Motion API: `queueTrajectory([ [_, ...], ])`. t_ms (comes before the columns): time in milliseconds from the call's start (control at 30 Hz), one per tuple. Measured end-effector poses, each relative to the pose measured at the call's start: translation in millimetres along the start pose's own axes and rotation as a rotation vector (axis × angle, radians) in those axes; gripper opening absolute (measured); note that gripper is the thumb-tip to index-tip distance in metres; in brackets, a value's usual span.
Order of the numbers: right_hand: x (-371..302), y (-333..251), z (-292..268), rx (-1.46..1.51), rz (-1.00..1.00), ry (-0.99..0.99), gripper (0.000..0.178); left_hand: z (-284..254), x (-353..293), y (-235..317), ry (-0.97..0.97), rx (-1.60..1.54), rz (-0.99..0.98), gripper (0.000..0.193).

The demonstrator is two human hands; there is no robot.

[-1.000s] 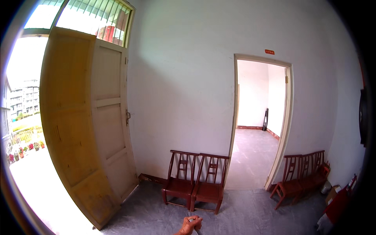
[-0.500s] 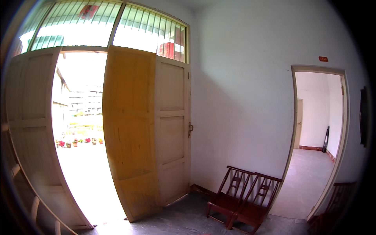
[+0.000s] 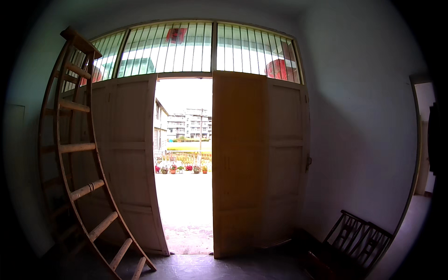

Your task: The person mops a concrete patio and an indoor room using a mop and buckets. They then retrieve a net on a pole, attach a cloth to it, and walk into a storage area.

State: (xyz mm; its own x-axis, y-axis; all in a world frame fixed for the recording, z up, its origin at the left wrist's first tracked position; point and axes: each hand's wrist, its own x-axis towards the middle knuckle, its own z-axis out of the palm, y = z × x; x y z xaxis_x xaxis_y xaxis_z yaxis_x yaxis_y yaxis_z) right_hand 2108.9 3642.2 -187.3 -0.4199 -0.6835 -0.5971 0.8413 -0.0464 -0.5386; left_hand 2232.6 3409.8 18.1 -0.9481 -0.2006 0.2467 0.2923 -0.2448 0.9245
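Now that the view has swung leftward to the ladder [image 3: 78, 147] at nine o'clock, handwork goes unseen, and I cannot tell either hand's grip.

Both hands — forearms and wrists too — are out of view; their pose cannot be told.

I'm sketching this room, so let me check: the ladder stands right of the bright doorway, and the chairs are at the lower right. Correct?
Not quite: the ladder stands left of the bright doorway, as the head view shows. The chairs are at the lower right, as you say.
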Motion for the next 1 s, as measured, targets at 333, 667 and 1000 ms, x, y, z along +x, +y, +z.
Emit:
queueTrajectory([
  [333, 11.5, 29.1, 56.0, -0.08, 0.087, -0.036, 0.03, -25.7, -50.4, -9.9, -0.046, -0.087, -0.156, 0.026],
  [667, 22.5, 61.6, 90.1, -0.102, 0.118, -0.028, 0.032, -75.3, -85.4, -11.4, -0.03, 0.061, -0.131, 0.021],
  [1000, 25.9, 73.3, 93.3, -0.095, 0.139, -0.043, 0.034, -83.7, -97.3, 0.4, 0.129, 0.414, -0.09, 0.023],
])
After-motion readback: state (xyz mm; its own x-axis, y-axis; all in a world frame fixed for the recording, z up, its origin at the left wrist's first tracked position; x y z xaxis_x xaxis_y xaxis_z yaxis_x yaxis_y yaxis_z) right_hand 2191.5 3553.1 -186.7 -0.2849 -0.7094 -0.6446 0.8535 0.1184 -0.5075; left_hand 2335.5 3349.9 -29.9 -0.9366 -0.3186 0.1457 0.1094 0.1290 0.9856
